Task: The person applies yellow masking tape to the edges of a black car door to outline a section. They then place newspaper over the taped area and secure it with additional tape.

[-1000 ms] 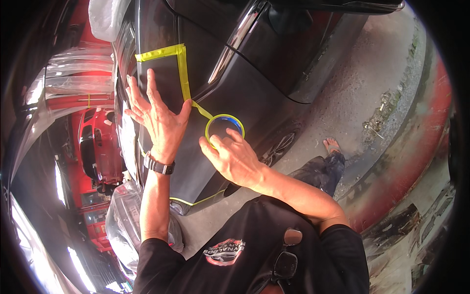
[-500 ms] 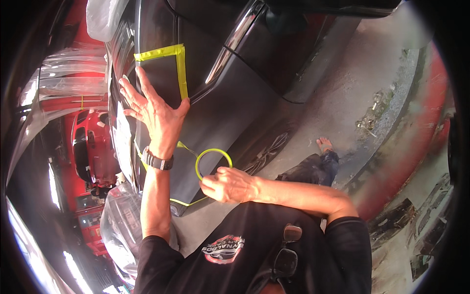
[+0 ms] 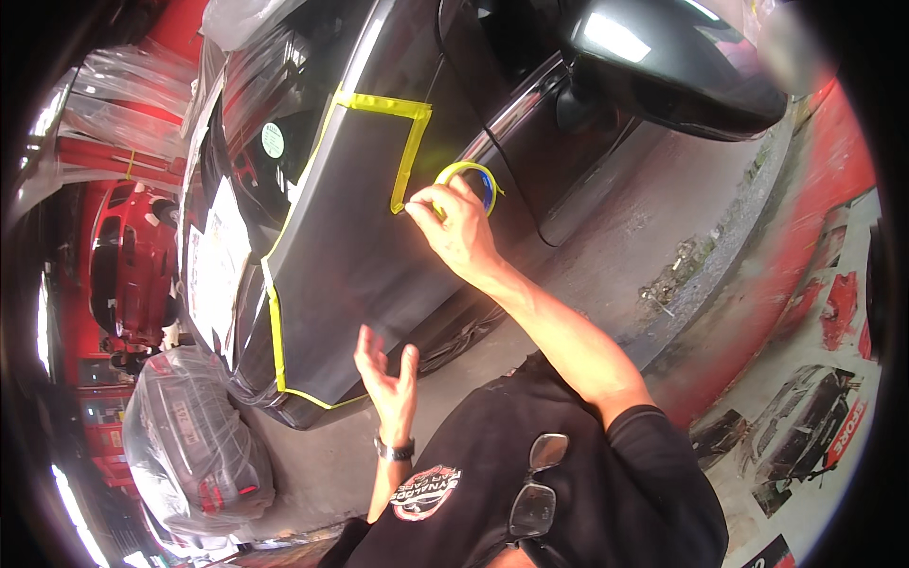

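My right hand [image 3: 458, 229] grips a roll of yellow masking tape [image 3: 471, 167], its inside blue. The fingertips of that hand are at the lower end of a yellow tape strip [image 3: 413, 156], beside the chrome trim of a dark car. Bordered by more yellow tape lines [image 3: 276, 327], the matt grey-black car panel [image 3: 346, 241] spreads between my hands. Near the panel's lower edge my left hand [image 3: 388, 379] hovers, fingers spread, thumb out and slightly blurred, with nothing in it.
A black side mirror [image 3: 663, 71] juts out at the upper right. White papers [image 3: 216, 265] lie on the car at left. Beyond stand a plastic-wrapped car [image 3: 194, 440] and a red car [image 3: 123, 260]. A red-bordered wall with pictures [image 3: 800, 426] curves along the right.
My left hand has come off the panel and drawn back toward me. My right hand has carried the tape roll farther away, up to the tape strip's end. The view has shifted.
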Tool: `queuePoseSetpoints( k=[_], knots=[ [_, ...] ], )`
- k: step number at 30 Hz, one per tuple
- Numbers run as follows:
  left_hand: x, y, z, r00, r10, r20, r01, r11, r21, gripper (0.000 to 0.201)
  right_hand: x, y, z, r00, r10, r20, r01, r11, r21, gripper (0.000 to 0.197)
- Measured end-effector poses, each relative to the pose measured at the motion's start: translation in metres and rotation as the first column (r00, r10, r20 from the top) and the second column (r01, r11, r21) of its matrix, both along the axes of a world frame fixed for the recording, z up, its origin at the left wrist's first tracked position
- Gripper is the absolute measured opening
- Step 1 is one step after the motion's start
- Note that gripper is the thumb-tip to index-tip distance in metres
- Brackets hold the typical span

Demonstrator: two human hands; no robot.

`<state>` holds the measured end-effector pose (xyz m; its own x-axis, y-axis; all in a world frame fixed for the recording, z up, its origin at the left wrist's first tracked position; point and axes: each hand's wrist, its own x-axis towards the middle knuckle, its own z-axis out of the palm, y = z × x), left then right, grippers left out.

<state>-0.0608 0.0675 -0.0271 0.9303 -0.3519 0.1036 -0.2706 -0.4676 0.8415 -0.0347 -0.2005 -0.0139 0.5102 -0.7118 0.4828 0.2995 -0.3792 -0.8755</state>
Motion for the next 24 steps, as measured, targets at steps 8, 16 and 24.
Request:
queuePoseSetpoints(
  k=[8,16,24],
  knots=[
    [-0.038,0.028,-0.044,0.937,0.027,-0.347,-0.055,0.996,-0.071,0.089,0.014,-0.001,0.0,0.994,-0.105,-0.029,0.099,0.982,-0.158,0.022],
    [-0.021,0.007,-0.053,0.946,-0.023,-0.322,-0.025,0.989,-0.144,0.091,0.015,0.006,0.01,0.999,-0.042,-0.026,0.036,0.981,-0.193,0.014],
    [-0.018,0.001,-0.059,0.941,-0.029,-0.338,-0.019,0.99,-0.14,0.09,0.006,-0.008,0.021,0.99,-0.075,-0.12,-0.007,0.823,-0.568,0.014]
  ],
)
